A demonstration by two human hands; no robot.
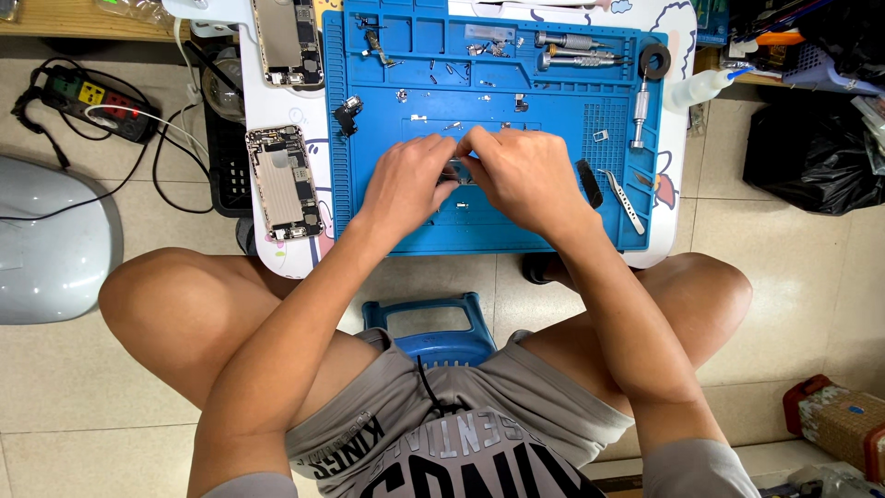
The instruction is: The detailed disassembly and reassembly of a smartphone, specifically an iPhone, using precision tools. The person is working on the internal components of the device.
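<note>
Both hands met over the middle of the blue mat (369, 221), the left grip (406, 180) and right grip (521, 175) pinching a small part (458, 171) lying between their fingertips, equally near each.

Both forearms enter from the lower part of the frame and converge toward its upper centre. The left hand (406, 180) lies palm down, knuckles up, fingers curled inward toward the right. The right hand (525, 175) mirrors it, back of the hand uppermost, fingers bent toward the left. The fingertips of the two hands meet just above centre, thumbs tucked beneath and hidden. Wrists are roughly level, elbows spread outward over the bare knees at mid-left and mid-right. Grip state cannot be determined.
</note>
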